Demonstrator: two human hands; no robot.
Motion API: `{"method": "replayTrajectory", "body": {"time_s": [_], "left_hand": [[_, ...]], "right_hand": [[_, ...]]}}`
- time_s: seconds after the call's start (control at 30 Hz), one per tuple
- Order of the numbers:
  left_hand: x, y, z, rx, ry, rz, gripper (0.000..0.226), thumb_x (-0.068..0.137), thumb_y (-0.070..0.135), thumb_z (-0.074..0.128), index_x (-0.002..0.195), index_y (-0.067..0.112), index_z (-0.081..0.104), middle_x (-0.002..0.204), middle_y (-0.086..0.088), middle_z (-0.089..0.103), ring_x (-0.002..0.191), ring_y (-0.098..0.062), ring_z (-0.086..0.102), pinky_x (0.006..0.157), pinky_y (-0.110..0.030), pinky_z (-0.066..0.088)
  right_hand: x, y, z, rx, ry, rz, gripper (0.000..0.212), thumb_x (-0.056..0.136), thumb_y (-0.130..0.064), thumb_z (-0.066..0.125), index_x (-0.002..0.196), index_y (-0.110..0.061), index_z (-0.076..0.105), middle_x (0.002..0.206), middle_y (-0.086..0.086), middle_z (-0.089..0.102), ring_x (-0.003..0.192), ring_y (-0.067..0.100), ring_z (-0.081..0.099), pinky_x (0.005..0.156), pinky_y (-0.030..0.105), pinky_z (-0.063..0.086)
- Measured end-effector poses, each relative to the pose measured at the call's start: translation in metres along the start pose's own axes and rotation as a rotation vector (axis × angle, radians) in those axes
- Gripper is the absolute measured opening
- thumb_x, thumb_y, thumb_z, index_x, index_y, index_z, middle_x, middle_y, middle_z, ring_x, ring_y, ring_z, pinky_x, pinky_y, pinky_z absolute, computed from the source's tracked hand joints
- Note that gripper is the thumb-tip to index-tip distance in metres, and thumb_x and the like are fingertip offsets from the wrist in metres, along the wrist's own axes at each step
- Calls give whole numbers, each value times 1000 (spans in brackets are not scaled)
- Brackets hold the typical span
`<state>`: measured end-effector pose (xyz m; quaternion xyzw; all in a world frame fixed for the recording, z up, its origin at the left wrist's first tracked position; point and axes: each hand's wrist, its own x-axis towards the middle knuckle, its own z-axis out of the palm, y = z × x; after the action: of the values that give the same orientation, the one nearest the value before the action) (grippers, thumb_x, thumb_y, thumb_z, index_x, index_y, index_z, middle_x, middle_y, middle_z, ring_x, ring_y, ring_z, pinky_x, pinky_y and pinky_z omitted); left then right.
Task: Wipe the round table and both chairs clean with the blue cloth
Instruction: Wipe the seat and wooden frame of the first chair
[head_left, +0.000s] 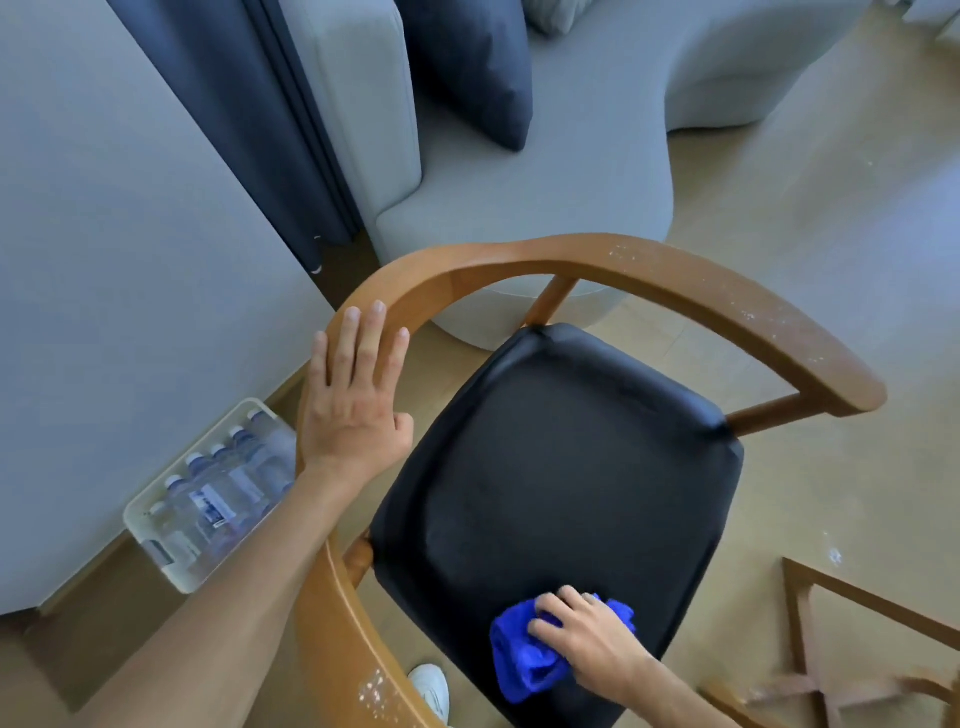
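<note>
Head | blue cloth (524, 660) under right hand (587, 644) | left hand (353, 395) on chair (561, 467)

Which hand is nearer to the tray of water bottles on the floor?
Left. The left hand rests flat on the chair's wooden rail, just above the tray. The right hand is across the seat, holding the blue cloth.

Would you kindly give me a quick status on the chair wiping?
Left hand flat on the chair armrest. Right hand grips blue cloth on black seat. Nothing in the way.
</note>
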<state>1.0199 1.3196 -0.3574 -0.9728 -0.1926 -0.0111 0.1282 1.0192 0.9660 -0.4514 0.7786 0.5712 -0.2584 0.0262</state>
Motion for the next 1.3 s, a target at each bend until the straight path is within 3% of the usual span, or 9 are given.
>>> {"method": "replayTrajectory", "body": {"time_s": [0.07,0.17,0.33,0.5,0.67,0.87,1.1,1.2,1.3], "left_hand": [[0,0,0,-15,5,9,92,69,32,61,152,16,24,161,-14,3,148,-36,2,117,-58,11],[2,1,6,-20,39,15,91,68,33,61,151,16,28,161,-14,4,148,-36,4,117,-58,11],[1,1,15,-38,100,27,85,70,35,50,150,16,30,161,-14,6,148,-36,6,117,-58,11],[0,2,12,-38,100,17,89,67,35,59,149,17,31,161,-14,7,148,-36,5,117,-57,11],[-1,2,15,-58,133,22,85,69,34,53,149,17,31,161,-14,7,148,-36,6,116,-59,14],[-1,3,15,-72,148,27,85,68,31,52,150,17,30,161,-15,8,148,-35,4,116,-59,14],[-2,0,11,-80,141,29,84,69,29,45,150,17,27,161,-15,8,148,-36,5,115,-59,16],[-2,-1,8,-128,129,32,82,69,31,47,148,19,30,161,-14,9,148,-35,4,116,-59,14],[-4,-3,6,-223,119,36,83,68,32,53,147,21,32,161,-11,12,148,-32,4,118,-56,10]], "right_hand": [[-8,32,-3,-65,46,34,56,34,-17,77,86,-31,63,94,-7,65,69,16,60,52,21,46],[-4,101,-14,41,271,415,75,29,0,81,98,-19,60,94,5,64,70,28,59,49,32,52],[52,163,-51,314,389,1065,41,71,3,61,111,-7,55,108,17,56,94,38,50,70,44,49],[82,169,-68,601,685,1308,31,74,5,53,105,-1,51,104,27,55,96,47,55,77,50,49],[168,185,-109,544,662,1182,45,80,3,54,124,1,47,118,27,51,108,48,49,86,49,44],[224,71,-91,318,457,740,44,80,1,52,123,-8,50,126,15,49,98,35,48,75,40,44],[138,-51,-24,94,94,-4,55,35,-19,80,87,-26,68,98,-3,67,67,18,60,49,26,49],[80,-40,-9,49,-70,-239,51,36,-26,74,85,-34,64,100,-10,66,70,14,61,51,21,47],[48,-21,-12,43,-155,-236,47,46,-22,70,90,-37,63,107,-17,63,78,9,60,57,18,48]]}}
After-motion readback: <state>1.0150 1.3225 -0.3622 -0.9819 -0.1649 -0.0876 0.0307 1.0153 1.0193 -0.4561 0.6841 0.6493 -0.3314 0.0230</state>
